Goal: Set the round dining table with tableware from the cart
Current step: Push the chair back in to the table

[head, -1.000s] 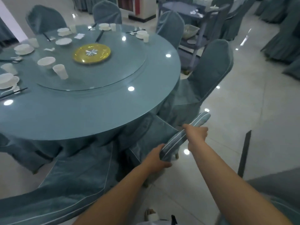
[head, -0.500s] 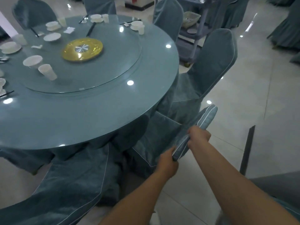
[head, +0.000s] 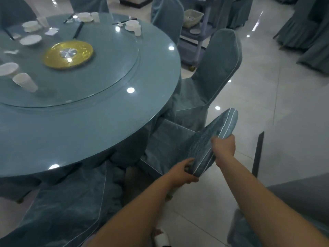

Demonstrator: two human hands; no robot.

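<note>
The top edge of a chair back, covered in blue-grey cloth with white piping, is held by both hands. The left hand is curled around the lower end of that edge, its fingers clamped on the cloth; the right hand is closed over the edge a little further up, thumb and fingers wrapped round it. The chair is seen tilted, its seat tucked toward the round counter, which lies to the left of the grip. Just beyond the grip a second covered chair stands upright against the counter's rim. On the counter, well apart from the hands, a glass turntable is seen carrying a yellow dish at its centre, with a white cup and a white bowl near its left edge. Further off, along the far rim, white plates, bowls, cups and dark chopsticks are laid out as place settings. Beyond the upright chair the cart is parked, with a pale basket on its shelf.
</note>
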